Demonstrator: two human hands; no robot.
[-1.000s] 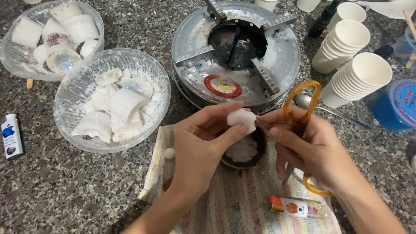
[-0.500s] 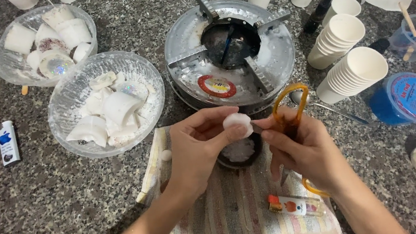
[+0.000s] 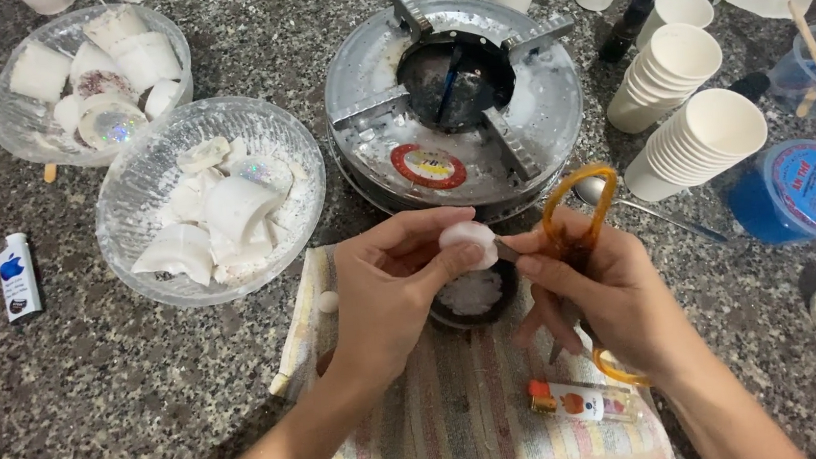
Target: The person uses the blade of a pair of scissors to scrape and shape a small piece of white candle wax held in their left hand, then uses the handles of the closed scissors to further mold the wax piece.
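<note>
We are pinching a small white wax disc point(image 3: 468, 243) between the thumb and fingertips of our left hand point(image 3: 389, 290), holding it just above a small dark dish point(image 3: 474, 298) that has white shavings in it. Our right hand point(image 3: 605, 291) is gripping orange-handled scissors point(image 3: 576, 234), fingers curled tight round the handles, and the tip is meeting the disc's right edge. The dish is sitting on a striped cloth point(image 3: 464, 421), where a lighter point(image 3: 580, 401) is lying near our right wrist. Beyond the hands a round metal stove point(image 3: 367, 95) is standing on the granite counter point(image 3: 99, 404), with two glass bowls point(image 3: 131, 214) of white wax pieces to the left and stacks of paper cups point(image 3: 704, 130) to the right.
</note>
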